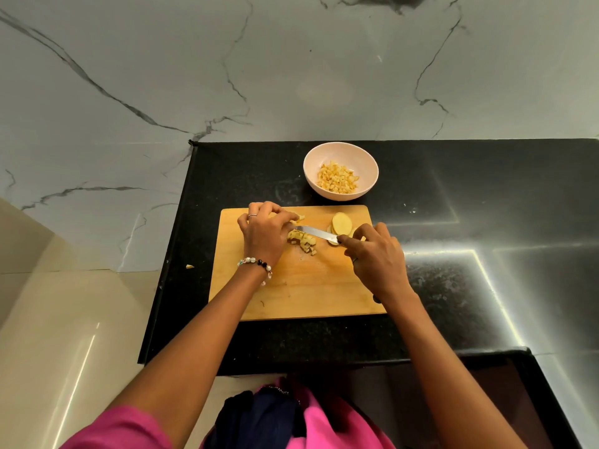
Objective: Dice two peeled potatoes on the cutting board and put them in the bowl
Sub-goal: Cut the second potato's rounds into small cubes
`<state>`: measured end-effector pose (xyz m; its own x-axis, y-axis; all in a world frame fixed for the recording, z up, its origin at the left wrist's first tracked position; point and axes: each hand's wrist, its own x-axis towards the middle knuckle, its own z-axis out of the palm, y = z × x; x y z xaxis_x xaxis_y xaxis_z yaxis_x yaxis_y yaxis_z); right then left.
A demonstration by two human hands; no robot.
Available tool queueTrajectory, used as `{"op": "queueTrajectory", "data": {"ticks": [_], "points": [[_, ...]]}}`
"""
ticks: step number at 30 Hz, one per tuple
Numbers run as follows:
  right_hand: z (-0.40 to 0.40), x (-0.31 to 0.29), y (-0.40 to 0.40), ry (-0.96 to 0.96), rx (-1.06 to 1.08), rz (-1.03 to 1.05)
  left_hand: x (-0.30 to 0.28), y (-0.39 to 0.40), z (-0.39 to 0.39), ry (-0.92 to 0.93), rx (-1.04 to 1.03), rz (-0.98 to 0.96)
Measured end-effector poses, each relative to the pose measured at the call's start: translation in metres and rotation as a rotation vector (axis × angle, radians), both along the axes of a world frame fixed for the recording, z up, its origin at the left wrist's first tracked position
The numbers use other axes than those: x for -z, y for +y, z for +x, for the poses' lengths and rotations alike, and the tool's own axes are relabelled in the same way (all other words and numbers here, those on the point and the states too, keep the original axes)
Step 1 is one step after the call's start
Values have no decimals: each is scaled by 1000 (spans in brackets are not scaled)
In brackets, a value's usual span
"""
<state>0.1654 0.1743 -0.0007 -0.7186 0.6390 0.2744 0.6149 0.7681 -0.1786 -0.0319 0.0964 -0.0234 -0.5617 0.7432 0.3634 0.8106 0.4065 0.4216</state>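
My left hand [264,236] rests on the wooden cutting board [298,286], fingers curled down over a strip of potato at the board's far left, fingertips steadying it; its grip is narrow, pressed onto the potato pieces [302,239] just beside it. My right hand [372,254] has its grip closed round the handle of the knife [316,233], whose blade lies pointing left across the board, tip near my left fingers and edge right above the small heap of cut cubes. Beyond the blade, at the board's far right, a few round potato slices [341,223] lean stacked together, partly behind my right fingers. The pale bowl [340,150] stands on the black worktop [453,196] just past the board's far edge, with diced potato [337,179] already in it. One stray bit [189,266] lies at the worktop's left edge.
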Motion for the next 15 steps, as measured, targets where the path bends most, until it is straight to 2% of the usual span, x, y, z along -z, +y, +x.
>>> {"op": "queueTrajectory", "data": {"ticks": [5,9,15], "points": [[5,0,5,50,5,-34,6,-2,3,140,5,-111],[14,0,11,121,29,-100,6,0,3,97,-86,-125],[10,-3,14,254,98,-565,-10,10,12,-87,-175,-5]]}}
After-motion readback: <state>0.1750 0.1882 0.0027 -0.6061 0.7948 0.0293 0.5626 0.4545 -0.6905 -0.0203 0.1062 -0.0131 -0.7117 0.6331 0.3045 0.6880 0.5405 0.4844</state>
